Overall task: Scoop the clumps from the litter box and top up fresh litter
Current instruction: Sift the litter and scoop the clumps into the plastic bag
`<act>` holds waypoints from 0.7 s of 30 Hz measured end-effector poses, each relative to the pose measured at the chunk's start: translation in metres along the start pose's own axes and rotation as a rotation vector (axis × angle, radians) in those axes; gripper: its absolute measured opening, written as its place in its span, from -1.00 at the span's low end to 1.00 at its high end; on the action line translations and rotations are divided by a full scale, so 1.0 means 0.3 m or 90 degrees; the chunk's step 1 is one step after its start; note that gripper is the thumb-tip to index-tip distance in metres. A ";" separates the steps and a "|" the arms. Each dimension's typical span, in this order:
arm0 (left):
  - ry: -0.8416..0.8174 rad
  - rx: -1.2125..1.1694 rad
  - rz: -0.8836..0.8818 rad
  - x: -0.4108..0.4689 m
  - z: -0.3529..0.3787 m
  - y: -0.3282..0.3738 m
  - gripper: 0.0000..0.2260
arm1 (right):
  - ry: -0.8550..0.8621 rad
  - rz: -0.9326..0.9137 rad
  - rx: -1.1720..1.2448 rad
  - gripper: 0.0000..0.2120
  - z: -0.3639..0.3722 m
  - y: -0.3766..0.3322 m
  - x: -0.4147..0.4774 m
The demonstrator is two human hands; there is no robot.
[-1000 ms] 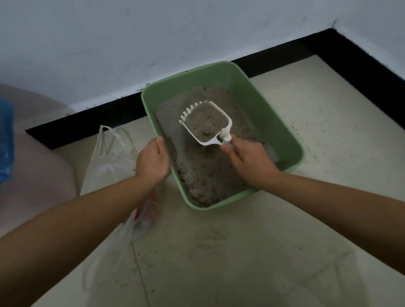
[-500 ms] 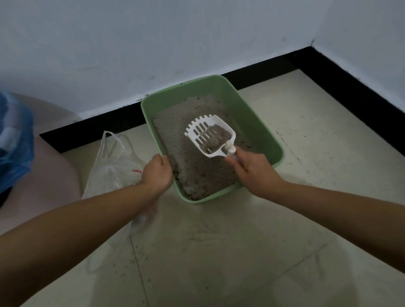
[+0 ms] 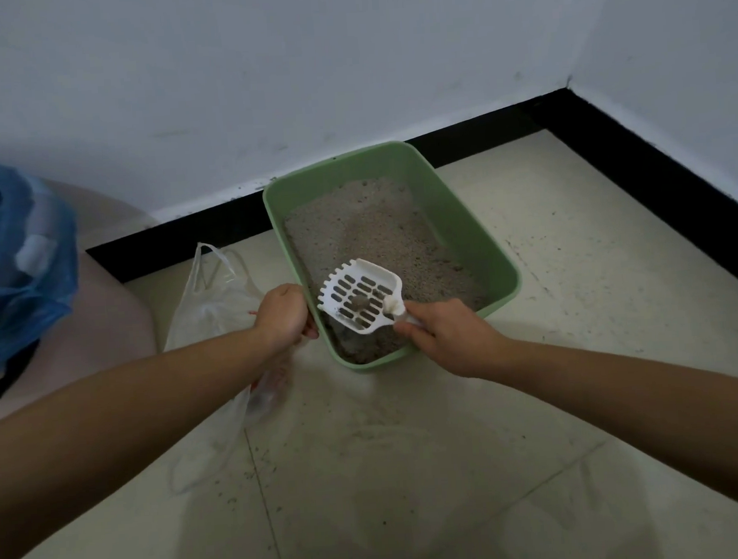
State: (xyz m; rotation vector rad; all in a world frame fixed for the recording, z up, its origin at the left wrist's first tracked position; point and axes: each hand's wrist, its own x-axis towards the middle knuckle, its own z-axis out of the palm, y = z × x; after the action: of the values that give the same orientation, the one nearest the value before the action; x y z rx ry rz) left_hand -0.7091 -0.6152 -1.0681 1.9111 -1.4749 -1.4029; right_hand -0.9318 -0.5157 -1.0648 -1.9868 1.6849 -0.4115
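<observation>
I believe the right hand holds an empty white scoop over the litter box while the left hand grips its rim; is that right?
Not empty: the head view shows a dark clump in the scoop. Otherwise yes: right hand holds it over the litter box, left hand grips the rim.

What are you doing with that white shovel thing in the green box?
The person is cleaning a cat's litter box. The right hand holds the white slotted scoop by its handle, over the near end of the box. Loose litter has fallen through the slots, and one dark clump sits in the scoop. The left hand is curled at the box's left rim, right beside a clear plastic bag on the floor. I cannot tell which one it grips.
</observation>
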 end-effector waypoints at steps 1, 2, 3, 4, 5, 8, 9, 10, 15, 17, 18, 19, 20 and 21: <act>-0.004 -0.005 0.000 0.001 0.000 0.002 -0.65 | 0.000 0.005 -0.001 -0.76 -0.002 -0.003 0.003; -0.011 -0.011 0.000 0.003 -0.002 0.002 -0.65 | 0.001 0.009 -0.002 -0.76 -0.003 -0.005 0.005; -0.018 -0.016 -0.002 0.006 -0.004 0.001 -0.64 | 0.006 0.014 -0.003 -0.76 -0.004 -0.007 0.008; -0.022 -0.018 -0.006 0.009 -0.007 0.001 -0.64 | 0.011 0.018 -0.008 -0.76 -0.003 -0.010 0.010; -0.024 -0.021 -0.006 0.007 -0.009 0.003 -0.63 | 0.006 0.019 -0.016 -0.76 0.000 -0.013 0.011; -0.030 -0.041 0.000 0.005 -0.014 0.009 -0.64 | -0.006 0.021 -0.011 -0.76 0.009 -0.021 0.008; -0.033 -0.046 0.002 0.007 -0.015 0.010 -0.64 | -0.002 0.021 -0.009 -0.76 0.008 -0.020 0.007; -0.036 -0.048 0.003 0.010 -0.017 0.011 -0.64 | -0.002 0.021 -0.009 -0.76 0.008 -0.019 0.007; -0.051 -0.048 -0.009 0.007 -0.026 0.007 -0.64 | -0.001 0.019 -0.004 -0.80 0.009 -0.021 0.010; -0.058 -0.046 -0.013 0.006 -0.029 0.007 -0.63 | -0.001 0.025 0.004 -0.83 0.007 -0.020 0.010; -0.061 -0.044 -0.017 0.004 -0.032 0.006 -0.63 | -0.002 0.030 0.009 -0.81 0.007 -0.019 0.011; -0.065 -0.046 -0.020 0.004 -0.037 0.006 -0.62 | -0.002 0.033 0.012 -0.79 0.005 -0.018 0.012; -0.071 -0.050 -0.025 0.002 -0.043 0.007 -0.62 | 0.000 0.036 0.015 -0.77 0.005 -0.018 0.015; -0.079 -0.052 -0.032 -0.001 -0.050 0.009 -0.63 | 0.005 0.040 0.019 -0.76 0.003 -0.019 0.018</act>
State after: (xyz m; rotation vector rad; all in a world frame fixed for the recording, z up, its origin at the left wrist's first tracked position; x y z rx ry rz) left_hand -0.6979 -0.6201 -1.0591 1.8545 -1.4093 -1.6043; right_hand -0.9257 -0.5203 -1.0628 -1.9084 1.7302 -0.4210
